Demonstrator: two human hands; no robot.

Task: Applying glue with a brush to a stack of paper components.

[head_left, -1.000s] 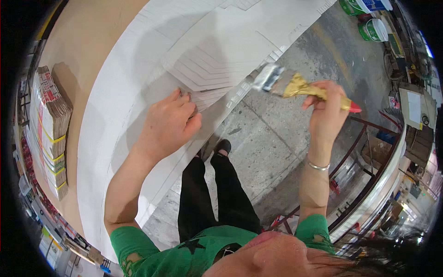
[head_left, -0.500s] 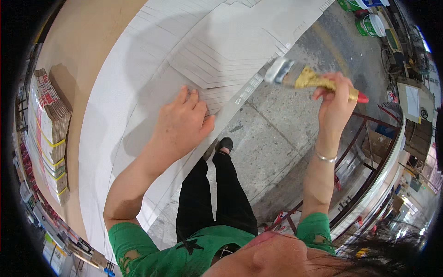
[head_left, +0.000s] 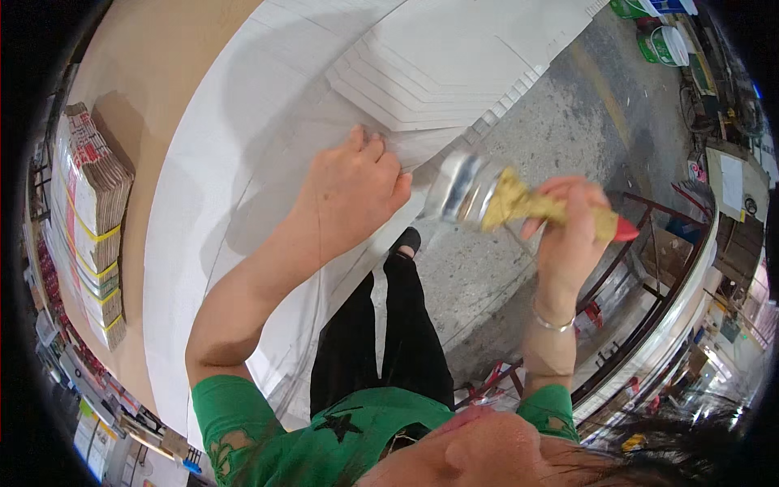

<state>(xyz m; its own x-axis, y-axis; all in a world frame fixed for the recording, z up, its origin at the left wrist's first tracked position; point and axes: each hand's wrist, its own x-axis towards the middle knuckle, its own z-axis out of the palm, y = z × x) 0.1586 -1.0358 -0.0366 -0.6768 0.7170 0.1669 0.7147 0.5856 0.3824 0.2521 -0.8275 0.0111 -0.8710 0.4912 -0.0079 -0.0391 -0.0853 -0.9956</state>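
Note:
My right hand (head_left: 572, 231) grips a wide flat paintbrush (head_left: 511, 201) by its yellow, red-tipped handle. The brush's pale bristles, blurred by motion, point left past the near edge of the work surface, close to my left hand (head_left: 357, 191). That hand rests on the white sheets with its fingers curled in, closed at the edge of a white sheet (head_left: 426, 144); the fingertips are partly hidden. Beyond it lies a fanned stack of white sheets (head_left: 454, 61), their edges stepped one behind another.
A strapped bundle of folded cardboard (head_left: 97, 203) stands on the brown board (head_left: 162, 73) at left. Buckets (head_left: 664, 46) sit on the concrete floor (head_left: 479, 284) at the far right. A dark red metal frame (head_left: 649, 268) stands to the right.
My right hand has brought the brush down and left, nearer my left hand. The left hand's fingers, more stretched out before, are now curled. The view has shifted slightly.

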